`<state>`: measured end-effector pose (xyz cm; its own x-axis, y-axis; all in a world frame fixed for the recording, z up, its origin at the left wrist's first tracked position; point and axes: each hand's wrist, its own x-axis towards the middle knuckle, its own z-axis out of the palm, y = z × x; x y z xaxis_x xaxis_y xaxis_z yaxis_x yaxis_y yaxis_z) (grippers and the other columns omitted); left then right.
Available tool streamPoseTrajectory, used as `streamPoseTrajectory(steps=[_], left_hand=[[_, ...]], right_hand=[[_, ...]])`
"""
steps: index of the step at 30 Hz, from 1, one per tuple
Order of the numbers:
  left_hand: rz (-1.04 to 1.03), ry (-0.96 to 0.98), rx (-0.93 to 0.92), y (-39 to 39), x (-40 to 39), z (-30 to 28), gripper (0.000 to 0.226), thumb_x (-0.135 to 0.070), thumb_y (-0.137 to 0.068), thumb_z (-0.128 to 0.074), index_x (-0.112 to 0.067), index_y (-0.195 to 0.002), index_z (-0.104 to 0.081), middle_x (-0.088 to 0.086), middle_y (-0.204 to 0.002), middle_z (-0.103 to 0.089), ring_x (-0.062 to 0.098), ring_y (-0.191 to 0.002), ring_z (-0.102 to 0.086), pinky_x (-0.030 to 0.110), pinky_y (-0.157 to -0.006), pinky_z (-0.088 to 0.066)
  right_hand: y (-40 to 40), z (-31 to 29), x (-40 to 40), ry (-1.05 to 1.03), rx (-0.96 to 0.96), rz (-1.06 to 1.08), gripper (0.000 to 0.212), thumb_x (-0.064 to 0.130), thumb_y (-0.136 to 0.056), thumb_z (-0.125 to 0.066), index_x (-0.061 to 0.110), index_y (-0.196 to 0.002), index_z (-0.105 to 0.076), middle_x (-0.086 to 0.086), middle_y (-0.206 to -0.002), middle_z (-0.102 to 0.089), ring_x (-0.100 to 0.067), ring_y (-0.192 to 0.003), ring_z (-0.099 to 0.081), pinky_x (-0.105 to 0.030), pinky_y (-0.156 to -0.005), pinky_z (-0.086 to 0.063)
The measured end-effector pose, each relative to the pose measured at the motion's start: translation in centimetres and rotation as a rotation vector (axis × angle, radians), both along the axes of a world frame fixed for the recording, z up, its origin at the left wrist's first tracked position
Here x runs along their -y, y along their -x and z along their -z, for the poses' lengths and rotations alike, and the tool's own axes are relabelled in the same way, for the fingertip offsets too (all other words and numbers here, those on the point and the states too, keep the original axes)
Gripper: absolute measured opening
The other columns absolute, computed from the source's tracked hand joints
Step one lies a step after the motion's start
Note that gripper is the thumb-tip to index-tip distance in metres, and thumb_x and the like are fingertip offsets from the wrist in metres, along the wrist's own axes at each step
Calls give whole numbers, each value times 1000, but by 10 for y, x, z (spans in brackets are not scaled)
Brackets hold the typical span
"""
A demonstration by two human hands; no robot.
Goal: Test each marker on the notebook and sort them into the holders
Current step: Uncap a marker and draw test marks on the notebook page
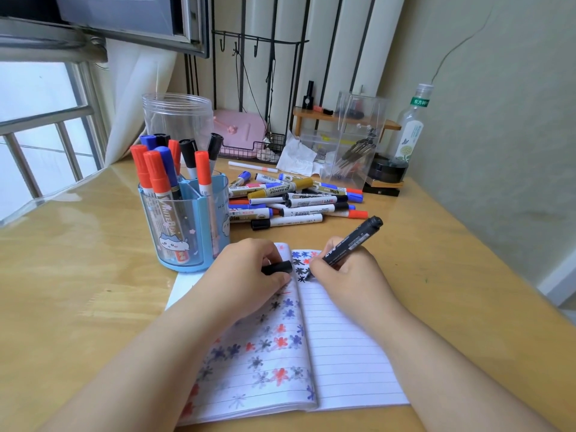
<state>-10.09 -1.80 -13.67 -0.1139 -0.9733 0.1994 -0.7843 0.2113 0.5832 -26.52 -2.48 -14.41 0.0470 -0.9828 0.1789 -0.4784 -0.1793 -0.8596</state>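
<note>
Black marker on notebook — testing.
Right hand (pixel 349 272) grips black marker (pixel 350 243), tip seemingly touching the notebook (pixel 343 353) page; left hand (pixel 249 272) pinches its cap (pixel 277 267) — blue holder (pixel 187 232) just beside.

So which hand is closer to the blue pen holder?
Left. The left hand rests on the notebook just right of the blue pen holder, holding a black cap. The right hand writes with the black marker farther right.
</note>
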Motion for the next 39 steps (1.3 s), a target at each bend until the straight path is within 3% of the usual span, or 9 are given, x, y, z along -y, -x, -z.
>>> streamPoseTrajectory(steps=[6,10,14,17,21,27,31,34,39], left_hand=[[22,19,-13,-1,0,0,6,-32,-83,-65,-28,-84,-60,-11,-82,-58,9,-75,-50,23,-63,-37],[74,76,-132,0,-2,-2,12,-31,-85,-62,-39,-80,-55,-18,-81,-59,-3,-71,-51,9,-59,-35],[112,91,-231,4,-3,-2,19,-31,-87,-60,-44,-77,-53,-20,-80,-63,-1,-73,-55,12,-65,-41],[135,101,-268,5,-3,-2,16,-30,-87,-61,-42,-79,-56,-17,-78,-64,2,-71,-56,16,-66,-44],[161,112,-298,6,-4,-2,14,-28,-86,-62,-40,-81,-59,-13,-77,-66,4,-69,-57,20,-67,-46],[234,167,-296,9,-8,-5,16,-26,-86,-62,-42,-81,-58,-17,-77,-62,2,-61,-51,12,-58,-39],[245,359,-169,10,-13,-9,6,-29,-88,-57,-31,-86,-62,-14,-67,-56,2,-66,-50,9,-58,-35],[249,450,-97,9,-16,-11,16,-29,-85,-53,-18,-87,-64,-13,-66,-52,-2,-66,-47,8,-58,-34],[269,477,-56,9,-20,-13,27,-36,-85,-46,-16,-85,-63,-11,-65,-51,0,-63,-44,8,-56,-33]], right_hand=[[3,1,0,83,93,69,25,16,-87,-61,8,-68,-47,13,-44,-38,-4,-43,-32,-19,-44,-28],[6,-11,-5,27,499,-18,10,8,-89,-60,11,-82,-54,13,-48,-48,0,-43,-40,-11,-43,-30],[6,-24,-11,4,667,-83,7,6,-92,-53,5,-85,-55,0,-50,-47,-5,-41,-33,-15,-39,-25],[4,-28,-13,-8,667,-65,14,9,-94,-49,1,-84,-54,-5,-49,-46,-7,-38,-30,-17,-39,-23],[4,-27,-13,-12,635,-48,23,8,-94,-50,12,-71,-46,-9,-51,-45,-5,-36,-34,-18,-41,-26],[5,-24,-11,32,549,-72,28,10,-90,-58,14,-65,-47,0,-48,-38,-8,-41,-31,-17,-42,-27],[3,-27,-14,-57,706,-139,30,9,-90,-58,13,-63,-46,-2,-46,-38,-7,-37,-29,-16,-39,-24],[-1,-26,-16,-126,820,-153,30,8,-90,-56,15,-63,-47,-2,-45,-38,-6,-36,-29,-17,-39,-21],[-3,-25,-17,-201,882,-176,29,11,-91,-55,16,-66,-41,-1,-43,-37,-7,-37,-27,-17,-39,-25]])
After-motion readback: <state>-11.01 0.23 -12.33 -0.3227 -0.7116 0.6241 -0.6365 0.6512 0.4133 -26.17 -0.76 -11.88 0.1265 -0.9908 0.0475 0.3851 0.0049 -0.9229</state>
